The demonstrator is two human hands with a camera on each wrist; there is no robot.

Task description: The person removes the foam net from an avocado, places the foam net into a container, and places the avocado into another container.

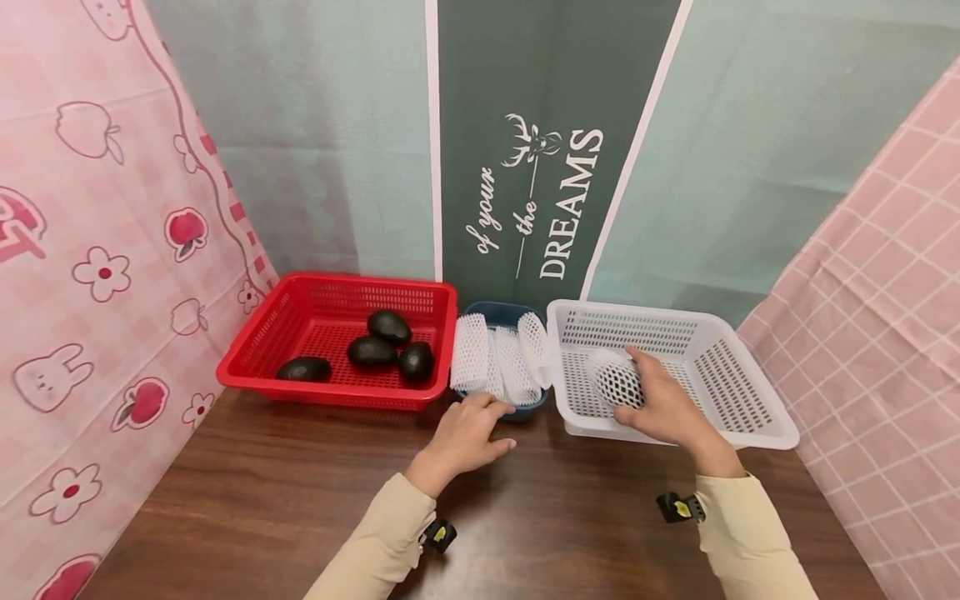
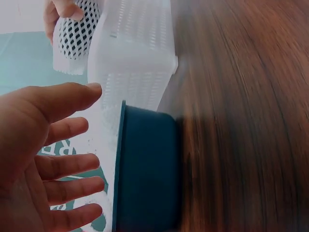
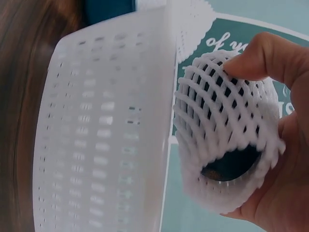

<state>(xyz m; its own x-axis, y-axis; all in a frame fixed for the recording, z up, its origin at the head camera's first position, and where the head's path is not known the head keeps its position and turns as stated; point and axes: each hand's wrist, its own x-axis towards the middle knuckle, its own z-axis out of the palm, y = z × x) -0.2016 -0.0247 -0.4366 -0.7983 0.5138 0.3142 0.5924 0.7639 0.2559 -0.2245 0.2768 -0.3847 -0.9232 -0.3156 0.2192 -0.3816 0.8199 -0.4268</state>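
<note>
An avocado in a white foam net sleeve [image 1: 619,385] is gripped by my right hand [image 1: 663,404] over the white basket [image 1: 750,437]. In the right wrist view the thumb and fingers wrap around the netted avocado [image 3: 227,116], and its dark end shows through the sleeve's opening. My left hand [image 1: 463,433] is at the front edge of the blue bin [image 2: 147,169], fingers spread and holding nothing. Several white foam net sleeves [image 1: 516,362] lie in that bin. Whether the left fingertips touch the bin or sleeves I cannot tell.
On the left stands a red basket [image 1: 247,383] with several bare avocados [image 1: 372,352]. The blue bin sits between the red and white baskets, close to both. All rest on a dark wooden table [image 1: 285,492], with cloth hangings [image 1: 360,150] behind and at both sides.
</note>
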